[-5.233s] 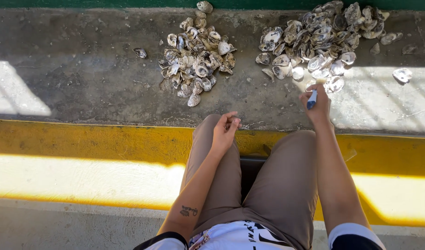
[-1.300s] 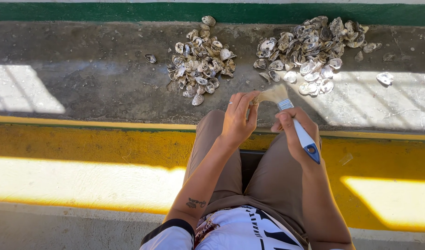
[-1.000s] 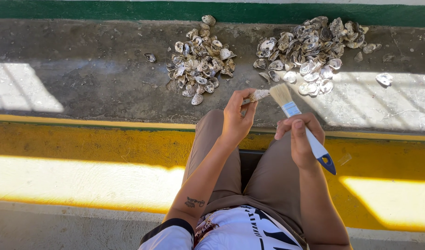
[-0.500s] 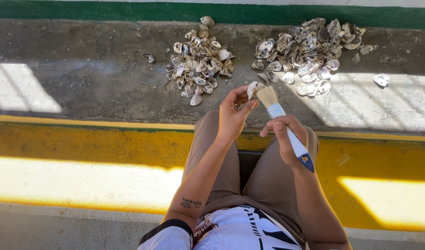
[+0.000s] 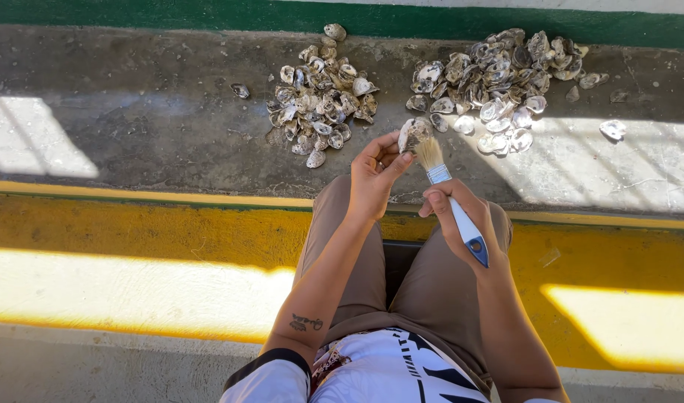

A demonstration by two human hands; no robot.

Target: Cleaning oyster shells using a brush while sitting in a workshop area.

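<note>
My left hand [image 5: 374,175] holds a grey oyster shell [image 5: 413,134] up by its edge, above my knees. My right hand [image 5: 454,216] grips a paintbrush [image 5: 452,205] with a white and blue handle; its pale bristles touch the shell's right side. On the concrete floor ahead lie two heaps of shells: a smaller pile [image 5: 319,108] to the left and a wider pile [image 5: 491,75] to the right. I am seated, with my legs in tan shorts below both hands.
A single shell [image 5: 240,90] lies left of the small pile and another shell [image 5: 613,129] lies far right. A yellow painted curb [image 5: 133,231] runs across under my knees. A green stripe [image 5: 208,11] borders the far edge of the floor.
My right hand came back from the right pile with the brush. My left hand raised the shell, and the bristles moved in against it from the right.
</note>
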